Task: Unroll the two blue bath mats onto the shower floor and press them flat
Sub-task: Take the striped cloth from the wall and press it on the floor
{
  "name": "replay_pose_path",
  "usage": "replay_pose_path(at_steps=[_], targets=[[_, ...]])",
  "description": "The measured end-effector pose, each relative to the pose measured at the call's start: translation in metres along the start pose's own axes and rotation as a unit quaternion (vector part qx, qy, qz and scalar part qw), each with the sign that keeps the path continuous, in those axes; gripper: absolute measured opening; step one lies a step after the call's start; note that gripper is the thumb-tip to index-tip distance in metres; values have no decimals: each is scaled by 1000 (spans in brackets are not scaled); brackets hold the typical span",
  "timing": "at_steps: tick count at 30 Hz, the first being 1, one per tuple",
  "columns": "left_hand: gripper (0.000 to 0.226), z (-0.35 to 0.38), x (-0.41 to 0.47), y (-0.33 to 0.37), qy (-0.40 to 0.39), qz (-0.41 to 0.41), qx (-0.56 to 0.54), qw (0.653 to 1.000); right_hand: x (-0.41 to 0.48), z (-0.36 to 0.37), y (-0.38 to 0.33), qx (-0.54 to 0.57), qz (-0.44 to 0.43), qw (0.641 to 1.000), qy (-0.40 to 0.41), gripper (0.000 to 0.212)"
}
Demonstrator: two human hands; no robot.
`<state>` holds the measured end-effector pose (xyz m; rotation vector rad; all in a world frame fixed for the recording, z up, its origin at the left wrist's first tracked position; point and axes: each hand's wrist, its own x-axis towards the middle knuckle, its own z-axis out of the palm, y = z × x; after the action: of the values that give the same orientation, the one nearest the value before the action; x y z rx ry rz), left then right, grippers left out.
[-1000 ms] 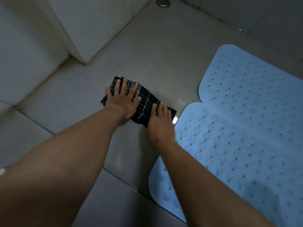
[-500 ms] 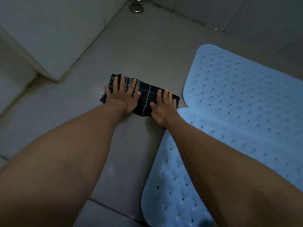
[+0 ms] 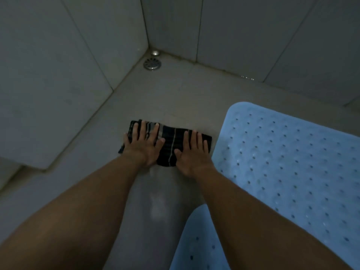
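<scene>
Two blue mats [image 3: 292, 162] [image 3: 198, 242] just right of hands [image 3: 144, 151] [image 3: 191, 155]

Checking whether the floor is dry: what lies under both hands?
A dark striped cloth lies under the left hand and right hand, flat on the floor. The floor beneath it is hidden.

Tiled shower corner of a bathroom. Large pale wall tiles [image 3: 58, 75] with thin grout lines meet in a corner above a grey floor [image 3: 175, 94], and a round perforated metal drain [image 3: 152, 63] is set into the floor close to that corner. Two blue bath mats with rows of small holes, the far mat [image 3: 292, 162] and the near mat [image 3: 198, 246], lie on the floor at right.
</scene>
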<state>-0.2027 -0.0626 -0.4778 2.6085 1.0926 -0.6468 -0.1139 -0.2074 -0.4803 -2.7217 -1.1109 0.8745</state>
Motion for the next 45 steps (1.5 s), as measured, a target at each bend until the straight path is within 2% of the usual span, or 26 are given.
replay_pose_path(at_steps=[6,9,14,21,28,30,35,42,45], targets=[[66,-18,0,10,-61,-44,46,996,6,-13,-3,10,-2,999,-50,73],[67,-22,1,11,-83,-47,62,994,3,-13,-2,18,-4,999,-50,72],[67,-29,25,14,-33,-2,57,998,20,-17,0,18,17,1000,-19,72],[66,-62,108,50,15,79,45,996,84,-50,30,35,66,996,46,72],[65,-85,165,82,-5,125,67,990,121,-73,46,48,125,986,100,71],[63,-90,174,87,-11,145,65,987,124,-79,46,55,137,985,91,71],[60,-99,185,91,-9,160,58,985,134,-97,55,47,126,990,49,71],[56,-121,233,122,38,187,77,979,182,-122,100,9,97,992,76,68],[58,-132,248,140,75,187,109,973,199,-140,117,34,97,990,92,65]])
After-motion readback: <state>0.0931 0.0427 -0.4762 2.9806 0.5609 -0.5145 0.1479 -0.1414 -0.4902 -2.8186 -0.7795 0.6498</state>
